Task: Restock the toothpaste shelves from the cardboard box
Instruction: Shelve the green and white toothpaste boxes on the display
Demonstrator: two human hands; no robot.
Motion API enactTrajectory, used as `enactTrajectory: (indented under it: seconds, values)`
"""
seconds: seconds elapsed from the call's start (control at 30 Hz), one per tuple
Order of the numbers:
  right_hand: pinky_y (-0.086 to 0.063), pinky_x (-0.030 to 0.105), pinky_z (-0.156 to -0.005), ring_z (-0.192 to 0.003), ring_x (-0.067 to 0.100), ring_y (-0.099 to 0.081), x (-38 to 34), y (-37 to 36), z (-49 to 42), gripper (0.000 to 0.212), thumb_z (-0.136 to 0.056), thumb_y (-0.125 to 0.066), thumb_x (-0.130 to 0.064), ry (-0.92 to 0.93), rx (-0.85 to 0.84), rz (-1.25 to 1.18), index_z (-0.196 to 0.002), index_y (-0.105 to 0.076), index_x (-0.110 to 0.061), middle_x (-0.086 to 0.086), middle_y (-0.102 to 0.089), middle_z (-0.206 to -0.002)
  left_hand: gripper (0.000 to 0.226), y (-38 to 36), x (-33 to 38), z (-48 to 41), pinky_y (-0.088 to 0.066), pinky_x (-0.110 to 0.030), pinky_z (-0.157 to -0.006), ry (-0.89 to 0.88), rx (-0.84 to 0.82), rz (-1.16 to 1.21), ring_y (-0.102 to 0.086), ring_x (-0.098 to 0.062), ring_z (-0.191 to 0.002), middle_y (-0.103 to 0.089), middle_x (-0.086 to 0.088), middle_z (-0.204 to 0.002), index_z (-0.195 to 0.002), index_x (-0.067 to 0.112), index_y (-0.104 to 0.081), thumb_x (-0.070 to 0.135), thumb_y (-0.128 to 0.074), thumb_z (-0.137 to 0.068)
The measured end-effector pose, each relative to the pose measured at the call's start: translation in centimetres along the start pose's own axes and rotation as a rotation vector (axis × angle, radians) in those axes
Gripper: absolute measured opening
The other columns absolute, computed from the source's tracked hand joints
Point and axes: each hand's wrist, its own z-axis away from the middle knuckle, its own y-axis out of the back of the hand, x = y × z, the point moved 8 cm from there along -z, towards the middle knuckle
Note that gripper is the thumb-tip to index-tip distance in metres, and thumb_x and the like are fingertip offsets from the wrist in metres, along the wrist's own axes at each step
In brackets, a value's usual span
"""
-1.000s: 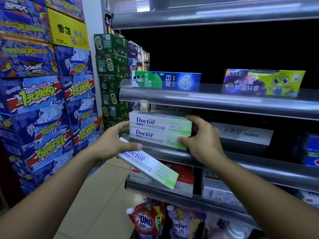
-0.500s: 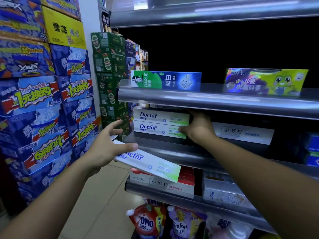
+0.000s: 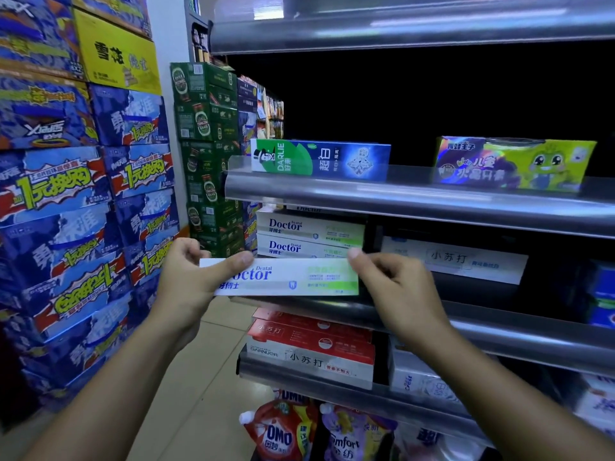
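Doctor toothpaste box: level, near the shelf edge. Left hand grips its left end; right hand pinches its right end. Stacked Doctor boxes just beyond.

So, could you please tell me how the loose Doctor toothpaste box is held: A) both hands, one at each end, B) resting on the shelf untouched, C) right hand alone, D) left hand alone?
A: the left hand grips the left end of the Doctor box and the right hand pinches its right end.
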Motion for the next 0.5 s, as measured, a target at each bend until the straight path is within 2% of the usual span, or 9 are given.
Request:
enactTrajectory:
  seconds: [0.03,0.1,0.17,0.27,0.33,0.4,0.5]
  values:
    - [-0.059,0.027,-0.073,-0.076,-0.001,-0.07,0.3,-0.7,0.1,0.055,-0.078,-0.063,-0.072,-0.048,-0.051,-0.037,-0.099,-0.078,-0.024,-0.015,-0.075,-0.081,0.087,-0.4,0.0,-0.1,-0.047,-0.052,-0.066,-0.01,0.016,-0.019,-0.059,-0.031,-0.079,-0.045,-0.006,-0.083,-0.084,0.023,-0.035,0.052,-0.1,-0.034]
    - [-0.062,0.041,-0.082,-0.084,0.007,-0.074,0.4,-0.7,-0.7,0.047,-0.076,-0.081,-0.053,-0.067,-0.032,-0.088,-0.109,-0.077,-0.02,-0.008,-0.078,-0.089,0.09,-0.9,0.4,-0.3,-0.049,-0.061,-0.066,-0.04,0.057,-0.073,-0.063,-0.04,-0.074,-0.049,-0.013,-0.081,-0.083,0.018,-0.04,0.066,-0.098,-0.031]
    - [-0.061,0.042,-0.084,-0.086,0.012,-0.074,0.2,-0.1,-1.6,0.046,-0.075,-0.088,-0.039,-0.054,0.025,-0.121,-0.113,-0.075,-0.016,-0.005,-0.078,-0.093,0.088,-1.1,0.9,-0.5,-0.05,-0.064,-0.063,-0.081,0.122,-0.097,-0.064,-0.04,-0.073,-0.056,-0.016,-0.08,-0.081,0.015,-0.047,0.071,-0.095,-0.034]
    - [-0.061,0.037,-0.081,-0.081,0.009,-0.07,0.2,0.3,-2.2,0.058,-0.072,-0.091,-0.039,-0.034,0.095,-0.117,-0.123,-0.069,-0.02,-0.007,-0.074,-0.095,0.077,-1.3,1.3,-0.8,-0.053,-0.058,-0.063,-0.116,0.198,-0.141,-0.06,-0.024,-0.072,-0.062,-0.019,-0.078,-0.077,0.018,-0.049,0.07,-0.094,-0.042]
    - [-0.06,0.033,-0.077,-0.076,0.006,-0.067,0.4,0.4,-2.4,0.058,-0.073,-0.09,-0.038,-0.017,0.146,-0.061,-0.124,-0.067,-0.028,-0.011,-0.071,-0.091,0.064,-1.5,1.0,-1.3,-0.058,-0.05,-0.067,-0.101,0.207,-0.167,-0.065,-0.018,-0.071,-0.072,-0.011,-0.079,-0.077,0.02,-0.055,0.063,-0.094,-0.049]
    - [-0.059,0.035,-0.079,-0.079,0.007,-0.066,0.9,0.3,-2.3,0.053,-0.074,-0.089,-0.039,-0.019,0.171,0.017,-0.122,-0.069,-0.029,-0.012,-0.07,-0.091,0.051,-1.6,0.2,-1.9,-0.057,-0.04,-0.067,-0.07,0.192,-0.206,-0.067,-0.011,-0.069,-0.074,0.003,-0.075,-0.077,0.02,-0.061,0.056,-0.093,-0.058]
    - [-0.058,0.039,-0.084,-0.094,0.018,-0.068,1.5,-0.7,-1.9,0.049,-0.081,-0.081,-0.044,-0.048,0.118,0.218,-0.125,-0.067,-0.029,-0.005,-0.072,-0.106,0.038,-1.4,-1.6,-2.3,-0.051,-0.033,-0.066,-0.012,0.142,-0.333,-0.066,-0.01,-0.071,-0.073,0.007,-0.075,-0.077,0.021,-0.067,0.052,-0.088,-0.072]
